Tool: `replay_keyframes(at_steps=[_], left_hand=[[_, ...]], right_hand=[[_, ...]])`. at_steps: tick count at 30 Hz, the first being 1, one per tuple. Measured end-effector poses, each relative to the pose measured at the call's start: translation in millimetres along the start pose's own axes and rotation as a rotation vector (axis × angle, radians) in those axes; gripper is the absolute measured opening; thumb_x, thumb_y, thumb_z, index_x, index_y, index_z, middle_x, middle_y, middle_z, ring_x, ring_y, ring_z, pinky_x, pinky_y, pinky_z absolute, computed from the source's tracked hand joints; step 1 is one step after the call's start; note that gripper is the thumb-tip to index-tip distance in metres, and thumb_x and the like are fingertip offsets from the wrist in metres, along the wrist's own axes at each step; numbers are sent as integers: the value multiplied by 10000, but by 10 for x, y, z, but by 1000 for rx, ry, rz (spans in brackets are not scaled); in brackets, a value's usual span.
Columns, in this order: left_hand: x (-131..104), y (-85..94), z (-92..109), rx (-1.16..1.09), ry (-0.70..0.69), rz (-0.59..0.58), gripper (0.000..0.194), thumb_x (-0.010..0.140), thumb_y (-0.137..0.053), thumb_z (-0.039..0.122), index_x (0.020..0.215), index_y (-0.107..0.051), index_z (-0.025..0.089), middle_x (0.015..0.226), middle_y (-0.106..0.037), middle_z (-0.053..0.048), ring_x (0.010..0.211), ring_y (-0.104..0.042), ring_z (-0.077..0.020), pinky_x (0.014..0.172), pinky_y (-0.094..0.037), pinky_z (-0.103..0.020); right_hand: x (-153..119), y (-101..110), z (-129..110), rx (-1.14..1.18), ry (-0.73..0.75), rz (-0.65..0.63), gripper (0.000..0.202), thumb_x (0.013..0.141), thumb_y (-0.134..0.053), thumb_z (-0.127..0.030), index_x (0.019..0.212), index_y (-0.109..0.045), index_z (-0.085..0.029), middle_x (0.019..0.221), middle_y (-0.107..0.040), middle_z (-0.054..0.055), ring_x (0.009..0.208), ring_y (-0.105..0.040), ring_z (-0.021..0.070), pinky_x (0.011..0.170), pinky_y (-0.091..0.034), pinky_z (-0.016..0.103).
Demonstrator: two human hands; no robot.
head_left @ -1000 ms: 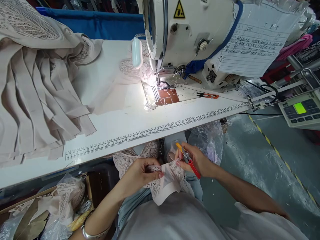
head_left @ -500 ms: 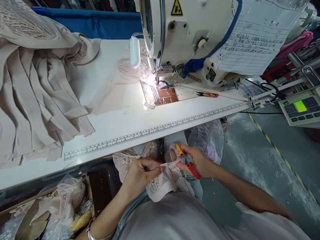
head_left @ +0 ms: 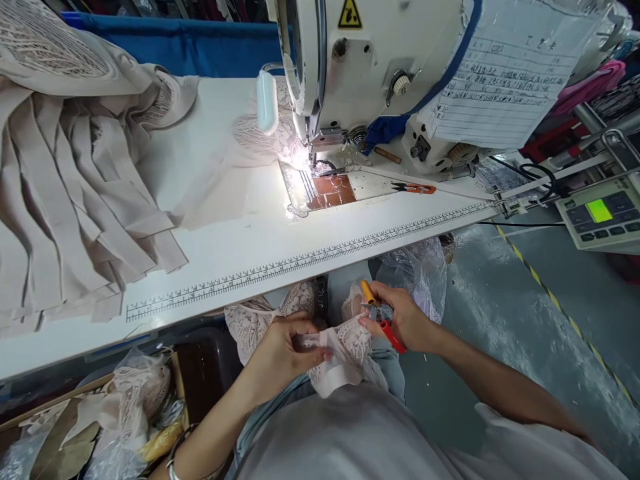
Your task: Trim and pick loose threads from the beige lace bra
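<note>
Lace piece held in lap, lower centre of frame.
Left hand [head_left: 280, 350] pinches lace piece [head_left: 345, 340]; right hand [head_left: 400, 320], gripping thread snips [head_left: 383, 317], touches its right edge.

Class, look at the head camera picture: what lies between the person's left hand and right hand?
In the head view, a piece of pale lace fabric spans between the left hand and the right hand, which also holds thread snips.

Yellow warning triangle sticker [head_left: 349, 14] on sewing machine [head_left: 380, 60]; handwritten sheet [head_left: 505, 87] illegible.
</note>
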State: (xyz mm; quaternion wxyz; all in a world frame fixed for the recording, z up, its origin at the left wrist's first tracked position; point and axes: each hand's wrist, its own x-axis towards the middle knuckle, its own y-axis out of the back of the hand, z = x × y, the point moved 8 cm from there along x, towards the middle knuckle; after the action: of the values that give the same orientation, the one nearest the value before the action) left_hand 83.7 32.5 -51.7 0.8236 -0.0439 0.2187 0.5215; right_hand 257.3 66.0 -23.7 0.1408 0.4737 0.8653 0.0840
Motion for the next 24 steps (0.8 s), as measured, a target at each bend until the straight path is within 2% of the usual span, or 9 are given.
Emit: replay_keyframes(at_steps=[3,6,8,11,13,16,19,22,24], left_hand=[[-25,-2,0,-23,-1,-71,195,765,-690,328,693,-607,166,731,-548,4,696,-483,-144,630,-374,-242],[-69,-78,-64,-8,89,-250,245,780,-711,368,684,-609,167,638,-528,28,617,-450,-122,571,-342,-227],[-94,-107,-62,26,105,-352,245,801,-702,375,691,-634,166,644,-573,20,616,-490,-126,570,-354,-225],[-79,-72,2,62,45,-388,204,865,-624,341,761,-677,173,722,-645,-2,682,-559,-146,627,-399,-229],[-54,-45,31,67,0,-383,236,902,-565,339,777,-678,174,727,-637,-8,686,-551,-148,638,-399,-234],[-19,-33,30,72,-59,-365,312,928,-524,367,711,-628,169,698,-573,-4,671,-498,-146,628,-375,-240],[1,-45,-10,76,-79,-333,371,947,-494,406,669,-572,173,658,-489,13,643,-431,-139,602,-333,-246],[-13,-95,-84,36,-8,-357,315,918,-558,430,754,-636,173,714,-566,2,685,-491,-156,628,-364,-250],[-30,-120,-116,5,37,-376,260,868,-643,431,837,-690,177,822,-660,-24,777,-570,-188,690,-414,-259]], right_hand=[[0,-20,-65,40,-19,-57,272,835,-688,-299,781,-431,-227,761,-471,-28,661,-438,137,604,-371,284],[16,-33,-103,57,-34,-134,292,823,-705,-329,796,-435,-223,756,-457,-34,655,-432,130,592,-355,276],[31,-39,-97,33,-46,-172,307,817,-715,-333,792,-430,-222,722,-431,-50,622,-394,114,569,-331,262],[57,-35,-75,-15,-42,-189,312,807,-726,-347,790,-441,-220,676,-404,-67,579,-328,99,535,-301,247],[89,51,-94,-94,5,-124,269,821,-710,-374,820,-493,-215,685,-438,-52,587,-342,109,540,-319,251],[140,432,-191,-423,84,166,238,863,-661,-422,838,-562,-207,706,-524,-4,597,-402,140,559,-340,278],[162,956,-248,-911,-32,475,280,884,-628,-455,782,-560,-204,693,-572,44,605,-480,187,578,-342,308],[222,1363,-183,-1137,-181,571,263,908,-584,-427,949,-571,-168,806,-628,115,712,-584,275,622,-405,343],[292,1495,-127,-1151,-152,560,306,926,-541,-362,1111,-526,-119,906,-646,164,805,-614,319,676,-459,382]])
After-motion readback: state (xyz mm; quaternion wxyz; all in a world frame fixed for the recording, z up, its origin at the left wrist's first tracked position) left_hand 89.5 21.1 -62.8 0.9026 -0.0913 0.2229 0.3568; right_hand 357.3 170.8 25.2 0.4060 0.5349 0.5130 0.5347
